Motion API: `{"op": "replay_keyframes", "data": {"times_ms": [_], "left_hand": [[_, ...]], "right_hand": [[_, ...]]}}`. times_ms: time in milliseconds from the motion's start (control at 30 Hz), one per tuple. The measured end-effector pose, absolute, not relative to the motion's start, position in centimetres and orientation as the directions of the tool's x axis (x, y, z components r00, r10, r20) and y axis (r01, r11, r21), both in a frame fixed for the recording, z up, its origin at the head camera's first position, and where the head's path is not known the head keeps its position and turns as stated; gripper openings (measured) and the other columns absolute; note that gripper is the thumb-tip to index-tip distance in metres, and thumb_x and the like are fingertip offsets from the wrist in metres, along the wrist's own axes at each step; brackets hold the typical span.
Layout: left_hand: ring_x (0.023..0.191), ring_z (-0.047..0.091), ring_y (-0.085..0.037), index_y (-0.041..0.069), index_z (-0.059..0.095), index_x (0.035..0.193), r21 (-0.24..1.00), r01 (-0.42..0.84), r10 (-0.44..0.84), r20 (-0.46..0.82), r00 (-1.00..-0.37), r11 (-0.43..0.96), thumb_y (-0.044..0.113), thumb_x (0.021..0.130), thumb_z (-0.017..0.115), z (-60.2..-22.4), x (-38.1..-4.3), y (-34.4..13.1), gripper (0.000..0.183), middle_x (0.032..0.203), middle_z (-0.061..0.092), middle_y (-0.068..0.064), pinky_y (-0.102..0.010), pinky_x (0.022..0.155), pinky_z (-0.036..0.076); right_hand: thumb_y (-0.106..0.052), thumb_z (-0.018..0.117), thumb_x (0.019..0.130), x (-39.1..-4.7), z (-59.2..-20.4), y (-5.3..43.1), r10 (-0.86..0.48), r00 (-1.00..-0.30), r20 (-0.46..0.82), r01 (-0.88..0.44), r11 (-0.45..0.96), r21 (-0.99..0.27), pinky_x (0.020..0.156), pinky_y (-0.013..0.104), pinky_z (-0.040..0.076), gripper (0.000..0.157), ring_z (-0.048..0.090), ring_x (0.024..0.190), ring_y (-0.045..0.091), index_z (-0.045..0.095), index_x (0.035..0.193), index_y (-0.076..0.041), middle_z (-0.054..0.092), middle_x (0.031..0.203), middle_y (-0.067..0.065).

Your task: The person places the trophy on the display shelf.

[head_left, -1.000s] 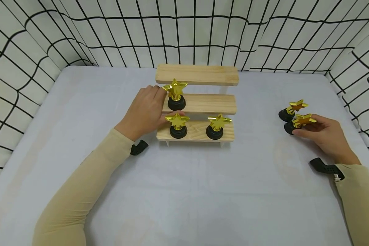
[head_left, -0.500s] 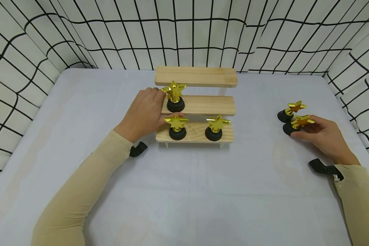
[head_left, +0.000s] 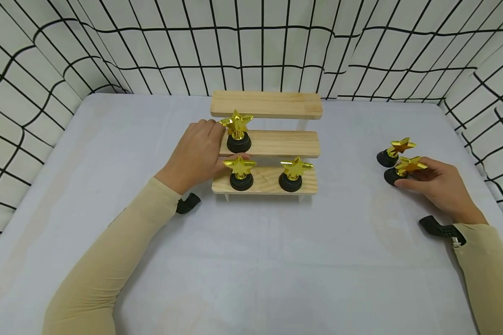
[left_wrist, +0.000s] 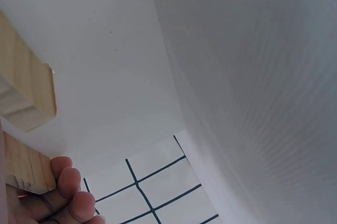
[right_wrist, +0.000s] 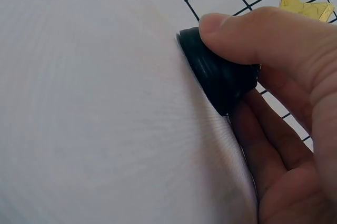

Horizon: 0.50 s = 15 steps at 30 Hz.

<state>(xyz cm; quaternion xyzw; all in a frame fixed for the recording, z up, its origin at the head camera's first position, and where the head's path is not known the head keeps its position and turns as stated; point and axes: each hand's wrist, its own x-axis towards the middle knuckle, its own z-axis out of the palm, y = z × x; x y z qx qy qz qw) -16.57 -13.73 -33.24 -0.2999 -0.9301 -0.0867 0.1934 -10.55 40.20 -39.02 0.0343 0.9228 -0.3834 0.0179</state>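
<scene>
In the head view my left hand (head_left: pixel 197 151) grips the left end of the middle board of a three-step wooden display stand (head_left: pixel 293 142). The left wrist view shows curled fingertips (left_wrist: pixel 79 203) against the end of a board. Beside that hand, a gold star trophy (head_left: pixel 238 132) with a black base stands on the middle step. Two more star trophies, one left (head_left: pixel 241 173) and one right (head_left: pixel 292 174), stand on the lowest step. At the right, my right hand (head_left: pixel 446 188) holds another star trophy (right_wrist: pixel 216 71) by its black base, thumb on the near side.
Close behind the held trophy stands another star trophy (head_left: pixel 390 156) on the white-covered table (head_left: pixel 251 260). The stand's top board (head_left: pixel 268 104) bears nothing. Black wire grid panels (head_left: pixel 264 46) border the table at the back and both sides.
</scene>
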Motion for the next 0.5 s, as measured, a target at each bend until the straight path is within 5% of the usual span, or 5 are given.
{"op": "replay_keyframes", "data": {"times_ms": [500], "left_hand": [[0.077,0.049,-0.031,-0.001,0.056,0.099,0.06,0.589,0.526,0.385,-0.758,0.806,0.09,0.084,0.017,-33.06,-16.53,-13.84,0.1,0.08,0.052,-0.011,-0.042,0.072,0.041]], "right_hand": [[-0.026,0.085,0.087,-10.37,-38.82,39.87,0.063,-0.997,-0.047,0.078,0.685,-0.724,0.074,0.005,0.045,0.047,0.057,0.086,-0.004,0.062,0.124,-0.01,0.061,0.101,-0.027]]}}
